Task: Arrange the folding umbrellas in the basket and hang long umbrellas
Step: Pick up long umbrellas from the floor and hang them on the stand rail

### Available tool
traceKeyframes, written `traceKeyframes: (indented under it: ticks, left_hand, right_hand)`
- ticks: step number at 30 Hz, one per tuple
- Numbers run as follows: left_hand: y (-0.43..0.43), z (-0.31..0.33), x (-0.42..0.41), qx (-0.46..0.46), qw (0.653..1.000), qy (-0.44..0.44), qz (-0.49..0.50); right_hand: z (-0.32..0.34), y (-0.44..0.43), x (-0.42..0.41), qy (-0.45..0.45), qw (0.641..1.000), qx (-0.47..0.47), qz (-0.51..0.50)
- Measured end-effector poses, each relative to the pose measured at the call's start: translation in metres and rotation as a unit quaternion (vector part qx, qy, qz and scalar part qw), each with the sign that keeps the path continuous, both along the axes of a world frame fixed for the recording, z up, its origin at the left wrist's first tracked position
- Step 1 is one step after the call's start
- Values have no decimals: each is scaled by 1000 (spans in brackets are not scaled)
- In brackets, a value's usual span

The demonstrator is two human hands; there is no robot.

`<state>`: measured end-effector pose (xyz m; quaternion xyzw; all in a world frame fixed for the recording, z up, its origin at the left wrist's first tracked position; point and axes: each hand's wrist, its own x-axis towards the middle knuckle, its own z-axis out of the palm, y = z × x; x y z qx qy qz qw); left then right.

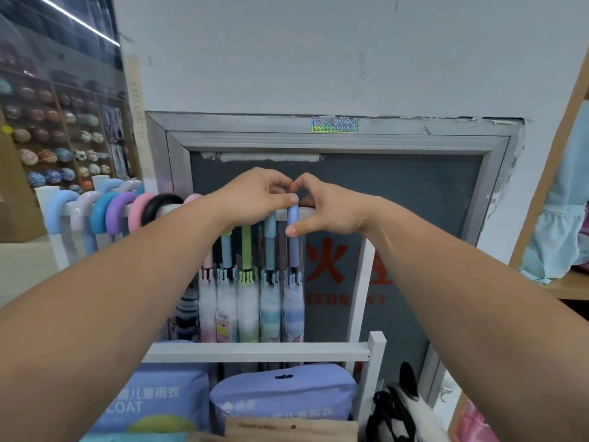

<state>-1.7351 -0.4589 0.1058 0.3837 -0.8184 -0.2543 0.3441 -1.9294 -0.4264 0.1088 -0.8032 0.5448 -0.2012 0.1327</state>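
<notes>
A white rack has a top rail [307, 214] with long umbrellas hanging from it by their curved handles. The rightmost one has a lavender-blue handle [293, 240] and a pale wrapped canopy [293, 309]. My left hand [255, 199] and my right hand [325, 205] both pinch the top of that handle's hook where it sits over the rail; my right thumb presses its front. Left of it hang a teal-handled umbrella [270, 247], a green-handled one [246, 250] and a blue-handled one [226, 250]. No folding umbrellas or basket can be made out.
More curved handles in blue, purple, pink and black [159, 205] crowd the rail's left end. Packaged raincoats [280, 400] fill the rack's lower tier under a white crossbar [261, 351]. A grey hydrant cabinet door [414, 237] is behind. A wooden shelf [567, 282] stands right.
</notes>
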Motion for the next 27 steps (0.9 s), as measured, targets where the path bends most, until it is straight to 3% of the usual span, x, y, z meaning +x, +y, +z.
traceKeyframes:
  ticks: [5,13,18,27]
  left_hand:
    - [8,2,3,-75,990,-119,20]
    - [16,-17,4,-230,930,-243,155]
    - [20,-24,13,-191,946,-227,130]
    - [36,-33,14,-200,935,-256,141]
  right_hand:
    - [-4,0,2,34,999,-34,-26]
    - [-21,6,-9,61,990,-117,-49]
    - [-27,15,-8,70,985,-156,-39]
    - [-37,20,-7,115,974,-186,-60]
